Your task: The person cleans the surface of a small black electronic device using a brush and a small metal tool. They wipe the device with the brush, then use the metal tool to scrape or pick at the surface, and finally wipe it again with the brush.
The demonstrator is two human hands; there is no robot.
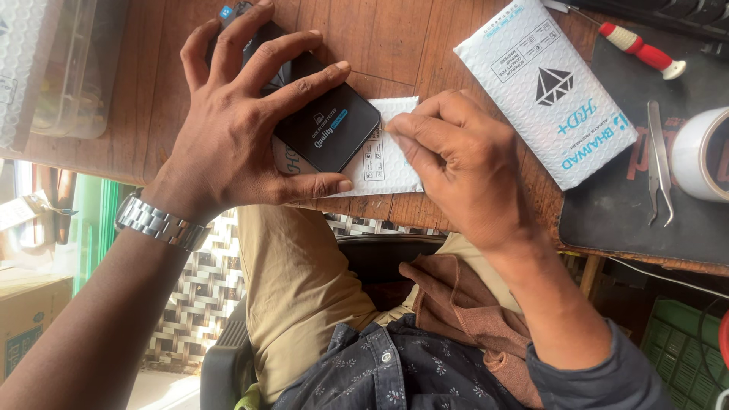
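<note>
My left hand [243, 121] lies spread over a black phone screen panel [330, 129], fingers pressing its top and thumb hooked under its near edge. The panel rests half out of a small white bubble-wrap pouch [391, 163] on the wooden table [395, 34]. My right hand [459, 163] pinches the pouch's upper right edge with fingertips and holds it down. A metal watch sits on my left wrist.
A second white bubble pouch with printing [547, 87] lies to the right. On a black mat [630, 212] are metal tweezers [659, 163], a roll of tape [702, 152] and a red-handled tool [642, 49]. A clear plastic box [64, 72] stands at the left.
</note>
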